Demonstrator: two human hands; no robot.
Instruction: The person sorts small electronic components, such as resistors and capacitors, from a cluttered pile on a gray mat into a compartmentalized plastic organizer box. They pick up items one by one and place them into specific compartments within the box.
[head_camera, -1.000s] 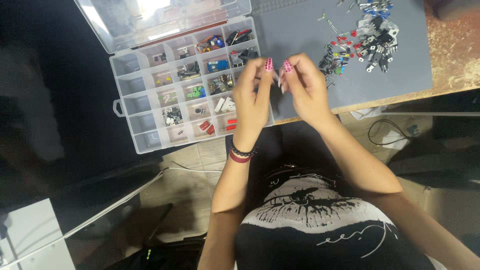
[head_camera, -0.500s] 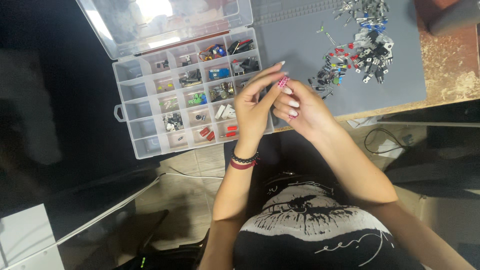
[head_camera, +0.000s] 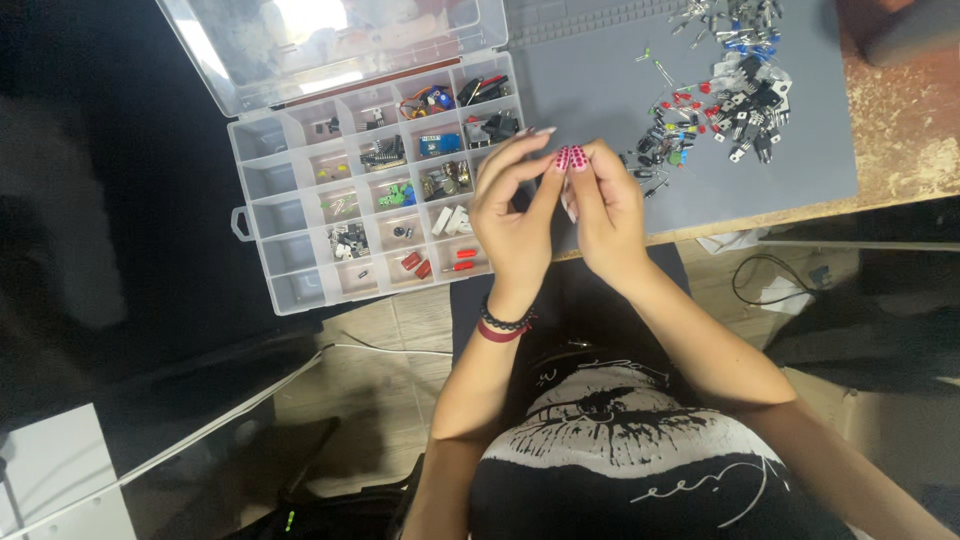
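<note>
Two hands meet above the grey mat's (head_camera: 600, 90) near edge: left hand (head_camera: 512, 215) and right hand (head_camera: 605, 210) pinch fingertips together on something too small to identify. The compartment organizer box (head_camera: 262, 180) lies just left, nearer the left hand; loose electronic components (head_camera: 720, 100) sit up-right.

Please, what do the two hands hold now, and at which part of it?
Cannot be told: left hand and right hand pinch fingertips together, and anything between them is hidden.

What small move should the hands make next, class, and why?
Probably carry the pinch left, over the compartment box. Both hands meet fingertip to fingertip above the grey mat, apparently pinching something too small to identify, with the loose component pile to the right.
</note>
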